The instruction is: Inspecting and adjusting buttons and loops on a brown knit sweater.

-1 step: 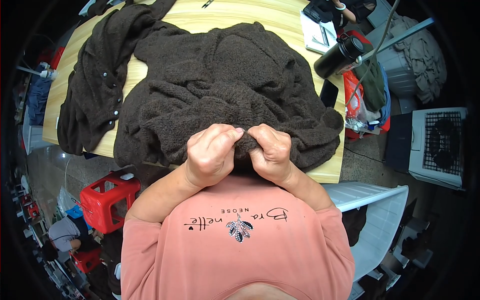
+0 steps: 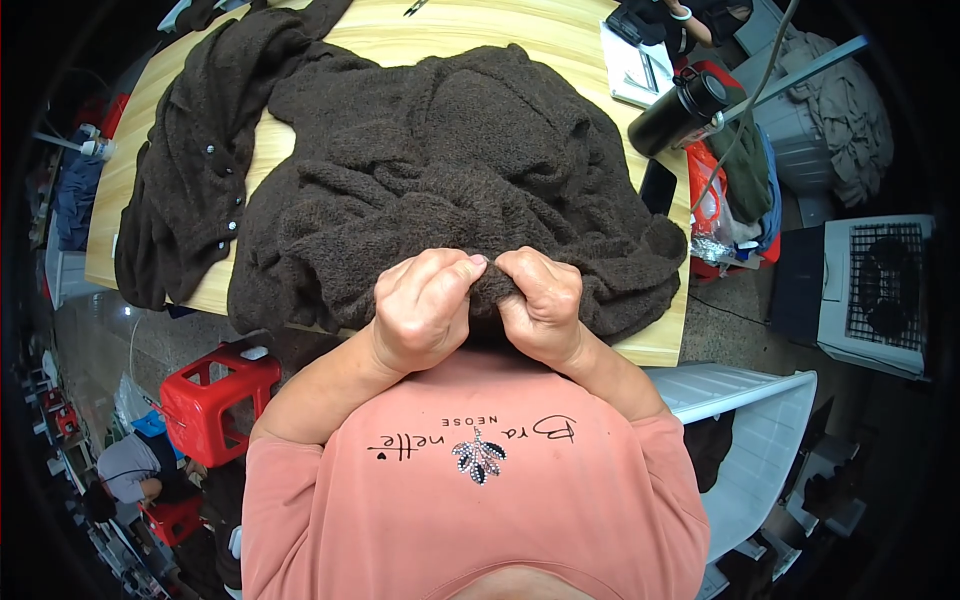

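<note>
A dark brown knitted garment (image 2: pixel 440 150) lies heaped across the wooden table, its near edge hanging toward my body. My left hand (image 2: pixel 425 305) is closed, thumb and fingers pinching the knit at that near edge. Close beside it, my right hand (image 2: pixel 540 300) is also closed and pinches the same fabric, so a short stretch of knit runs between the two hands. The fingertips are partly hidden, and I cannot make out anything else in them. To the left lies a dark brown cardigan (image 2: pixel 190 160) with several shiny buttons down its edge.
On the wooden table (image 2: pixel 400 30), a black flask (image 2: pixel 680 112), a phone (image 2: pixel 657 187) and a notebook (image 2: pixel 640 75) stand or lie at the right. A red stool (image 2: pixel 215 400) is at lower left, a white bin (image 2: pixel 755 450) at lower right. Another person's arm (image 2: pixel 690 22) shows at far right.
</note>
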`<state>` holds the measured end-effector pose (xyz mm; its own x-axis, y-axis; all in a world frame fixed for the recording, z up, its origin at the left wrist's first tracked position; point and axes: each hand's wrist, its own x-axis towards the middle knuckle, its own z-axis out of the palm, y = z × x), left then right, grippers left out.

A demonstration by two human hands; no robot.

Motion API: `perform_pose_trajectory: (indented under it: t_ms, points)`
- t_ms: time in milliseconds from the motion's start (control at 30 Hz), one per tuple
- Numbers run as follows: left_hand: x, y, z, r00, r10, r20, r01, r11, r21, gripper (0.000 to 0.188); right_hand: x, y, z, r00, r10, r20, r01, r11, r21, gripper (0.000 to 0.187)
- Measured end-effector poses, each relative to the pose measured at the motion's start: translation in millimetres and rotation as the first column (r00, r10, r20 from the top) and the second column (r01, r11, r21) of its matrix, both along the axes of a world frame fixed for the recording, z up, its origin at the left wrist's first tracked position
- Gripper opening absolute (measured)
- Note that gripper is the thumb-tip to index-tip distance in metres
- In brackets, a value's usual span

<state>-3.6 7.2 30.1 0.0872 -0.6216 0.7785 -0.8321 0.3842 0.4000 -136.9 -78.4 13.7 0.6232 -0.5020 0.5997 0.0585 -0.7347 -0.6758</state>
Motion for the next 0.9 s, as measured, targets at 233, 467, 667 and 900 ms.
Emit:
perform_pose_trajectory:
  t_ms: [233,467,667,900]
  points:
    - [-2.7,1.0,-3.9,0.996,0.011,0.093,0.0,0.994,-0.113,0.029,9.2,-2.4,1.4,0.997,-0.046,0.056,0.056,0.982,-0.183,0.025]
    - [-5.5,3.1,-4.3,0.945,0.072,-0.318,-0.033,0.991,0.126,0.022,14.9,-9.8,2.6,0.992,0.006,0.125,0.033,0.953,-0.301,0.026]
    - [-5.1,7.5,-6.5,0.999,-0.008,-0.035,0.008,1.0,-0.022,0.023,7.7,-3.7,4.5,0.999,0.041,0.004,-0.04,0.993,-0.113,0.028]
    - [-4.9,7.4,-7.6,0.998,-0.052,0.023,0.054,0.994,-0.094,0.024,-5.2,-13.0,10.6,0.968,0.24,0.079,-0.244,0.969,0.048,0.025]
